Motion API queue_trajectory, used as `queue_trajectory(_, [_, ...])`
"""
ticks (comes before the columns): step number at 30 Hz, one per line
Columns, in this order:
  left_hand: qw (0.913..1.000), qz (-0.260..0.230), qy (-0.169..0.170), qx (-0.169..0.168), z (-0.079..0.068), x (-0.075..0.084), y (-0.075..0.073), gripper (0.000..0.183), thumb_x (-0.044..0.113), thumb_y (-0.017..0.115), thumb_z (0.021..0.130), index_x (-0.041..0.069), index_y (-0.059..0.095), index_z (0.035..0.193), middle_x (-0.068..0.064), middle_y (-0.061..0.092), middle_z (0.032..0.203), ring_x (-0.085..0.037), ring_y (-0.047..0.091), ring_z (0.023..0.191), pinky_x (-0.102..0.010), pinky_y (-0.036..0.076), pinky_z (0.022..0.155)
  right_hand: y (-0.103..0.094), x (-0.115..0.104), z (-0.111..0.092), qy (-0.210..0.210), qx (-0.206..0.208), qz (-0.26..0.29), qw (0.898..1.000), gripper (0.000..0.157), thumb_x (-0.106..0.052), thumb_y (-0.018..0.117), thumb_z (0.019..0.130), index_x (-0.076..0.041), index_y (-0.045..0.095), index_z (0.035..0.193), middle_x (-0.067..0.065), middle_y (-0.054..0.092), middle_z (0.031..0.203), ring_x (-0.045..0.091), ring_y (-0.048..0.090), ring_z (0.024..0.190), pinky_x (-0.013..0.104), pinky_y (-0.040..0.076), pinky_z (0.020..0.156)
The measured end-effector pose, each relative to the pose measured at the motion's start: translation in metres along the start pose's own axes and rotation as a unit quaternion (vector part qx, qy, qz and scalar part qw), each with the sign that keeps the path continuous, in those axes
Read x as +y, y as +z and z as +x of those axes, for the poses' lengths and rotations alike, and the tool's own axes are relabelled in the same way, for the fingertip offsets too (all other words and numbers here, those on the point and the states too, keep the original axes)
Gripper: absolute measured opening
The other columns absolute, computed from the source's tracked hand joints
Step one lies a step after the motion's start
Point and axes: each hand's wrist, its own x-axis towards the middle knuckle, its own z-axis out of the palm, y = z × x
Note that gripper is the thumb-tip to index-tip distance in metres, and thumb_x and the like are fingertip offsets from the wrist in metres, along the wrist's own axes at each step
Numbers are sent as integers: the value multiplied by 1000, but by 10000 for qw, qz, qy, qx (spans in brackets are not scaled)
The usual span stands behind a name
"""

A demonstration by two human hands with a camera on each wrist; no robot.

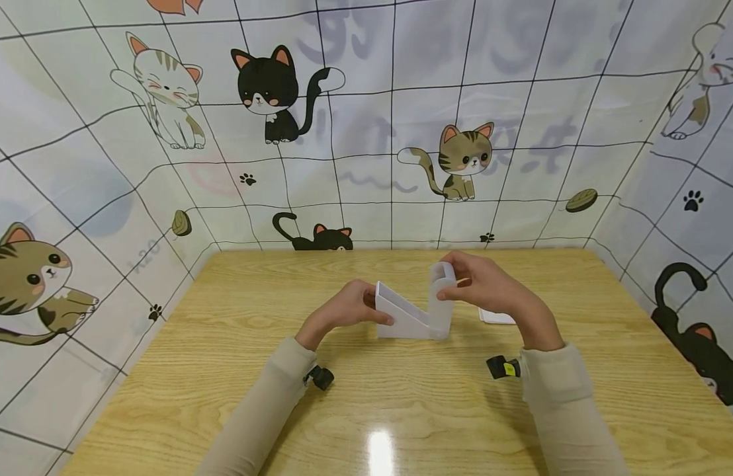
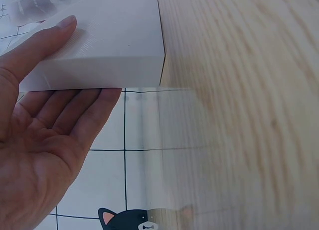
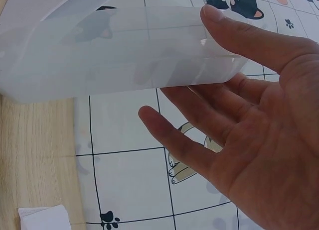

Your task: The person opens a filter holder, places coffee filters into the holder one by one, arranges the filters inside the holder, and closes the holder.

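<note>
A white, open-topped box (image 1: pixel 402 322) with a sloping rim sits on the table, its tall end to the left. My left hand (image 1: pixel 350 305) grips that tall end; in the left wrist view the thumb (image 2: pixel 47 40) lies along one broad face and the fingers go under the other side. At the box's low right end stands a translucent upright container (image 1: pixel 440 312), its bottom meeting the white box. My right hand (image 1: pixel 484 284) holds its upper part, thumb on one side and fingers around the other, as the right wrist view shows.
A flat white piece (image 1: pixel 496 318) lies on the wooden table (image 1: pixel 366 396), partly covered by the right forearm. Behind and at both sides hangs a cat-print sheet (image 1: pixel 366 178). Small black cameras (image 1: pixel 322 377) sit on the wrists.
</note>
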Motion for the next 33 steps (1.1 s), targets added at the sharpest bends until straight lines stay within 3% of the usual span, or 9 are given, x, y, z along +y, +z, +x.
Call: queue_trajectory(33, [10000, -22, 41, -7, 0, 1, 0, 32, 15, 85, 86, 9, 76, 116, -9, 78, 113, -14, 75, 93, -31, 59, 82, -9, 6, -6, 135, -72, -23, 9999, 35, -20, 78, 94, -7, 60, 121, 10, 69, 115, 27, 68, 112, 52, 54, 101])
